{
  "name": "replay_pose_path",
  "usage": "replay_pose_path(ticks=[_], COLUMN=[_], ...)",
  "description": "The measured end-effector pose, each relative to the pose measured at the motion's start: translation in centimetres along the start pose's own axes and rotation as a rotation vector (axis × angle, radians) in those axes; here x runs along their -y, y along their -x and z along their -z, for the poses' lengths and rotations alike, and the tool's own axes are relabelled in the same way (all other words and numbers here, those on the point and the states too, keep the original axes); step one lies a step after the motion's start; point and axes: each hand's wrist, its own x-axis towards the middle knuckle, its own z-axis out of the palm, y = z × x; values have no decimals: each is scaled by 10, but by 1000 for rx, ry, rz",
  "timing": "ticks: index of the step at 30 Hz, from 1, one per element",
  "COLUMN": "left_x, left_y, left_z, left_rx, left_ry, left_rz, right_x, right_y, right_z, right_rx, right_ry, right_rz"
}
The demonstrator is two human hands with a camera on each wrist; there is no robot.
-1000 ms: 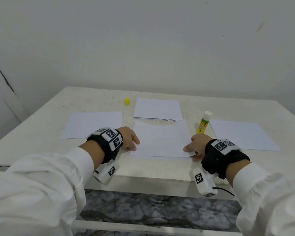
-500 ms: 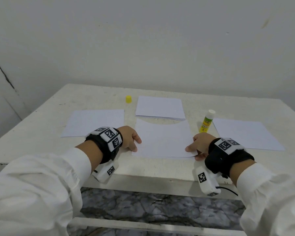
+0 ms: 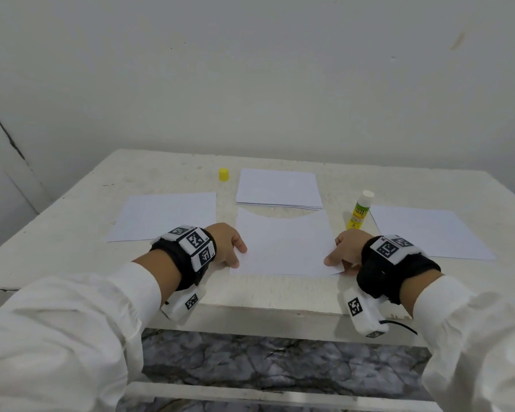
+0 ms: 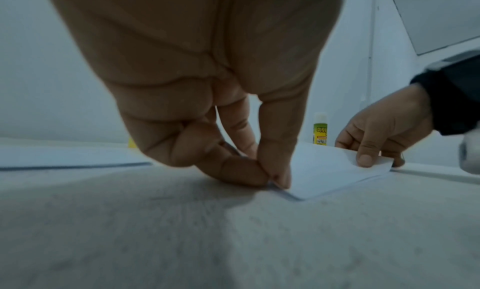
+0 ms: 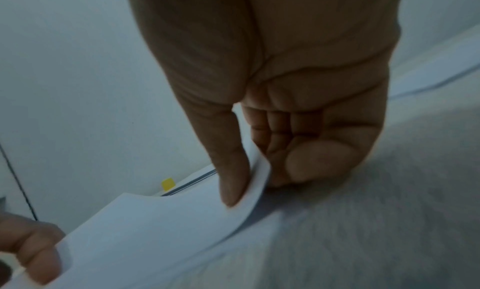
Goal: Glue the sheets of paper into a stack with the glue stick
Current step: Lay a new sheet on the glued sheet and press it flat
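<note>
between both hands, centre sheet (image 3: 283,248) lies at near table (image 3: 72,233) edge. left hand (image 3: 225,243) pinches its left corner, right hand (image 3: 347,252) its right. glue stick (image 3: 359,214) upright, nearer right hand.

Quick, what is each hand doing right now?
Left hand: pinching the near left corner of the middle sheet.
Right hand: pinching the same sheet's near right corner, lifting it a little.
</note>
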Motion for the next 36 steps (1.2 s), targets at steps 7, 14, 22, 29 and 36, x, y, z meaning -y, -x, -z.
replay_pose_path(ticks=[7, 14, 22, 29, 36], left_x=[0, 3, 4, 4, 2], left_y=[1, 0, -2, -2, 1], left_z=[1, 0, 1, 1, 1], left_rx=[-3, -4, 7, 4, 3], left_ry=[-13, -3, -8, -22, -20], left_rz=[1, -8, -14, -17, -12], right_x=[-5, -11, -14, -15, -15], right_y=[4, 0, 2, 1, 2], right_z=[20, 21, 18, 15, 13], right_rx=[60, 61, 33, 2, -12], right_ry=[123, 141, 112, 101, 130], right_rz=[90, 152, 147, 140, 159])
